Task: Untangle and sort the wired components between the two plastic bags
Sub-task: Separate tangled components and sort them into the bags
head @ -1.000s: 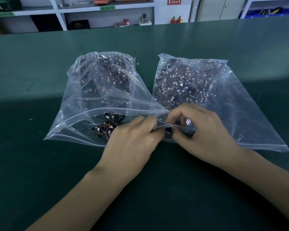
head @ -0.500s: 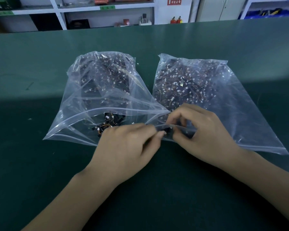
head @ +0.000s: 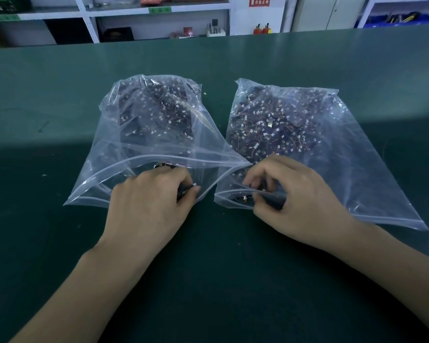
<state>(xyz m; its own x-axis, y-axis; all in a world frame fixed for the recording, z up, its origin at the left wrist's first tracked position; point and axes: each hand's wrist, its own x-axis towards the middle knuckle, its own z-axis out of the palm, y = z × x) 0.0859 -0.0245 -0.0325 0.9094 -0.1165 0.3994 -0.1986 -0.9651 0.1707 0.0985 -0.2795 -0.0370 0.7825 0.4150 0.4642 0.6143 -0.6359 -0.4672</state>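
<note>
Under both hands (head: 149,204) (head: 295,201), wired components (head: 187,189).

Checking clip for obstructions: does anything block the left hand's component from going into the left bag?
Nothing visible does. The left hand grips a dark component right at the left bag's open mouth, its zip edges spread apart.

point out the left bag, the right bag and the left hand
left bag (head: 144,115), head view, on the clear plastic over the pile of parts inside
right bag (head: 357,169), head view, on its flat clear side panel
left hand (head: 149,206), head view, on the back of the hand
</note>
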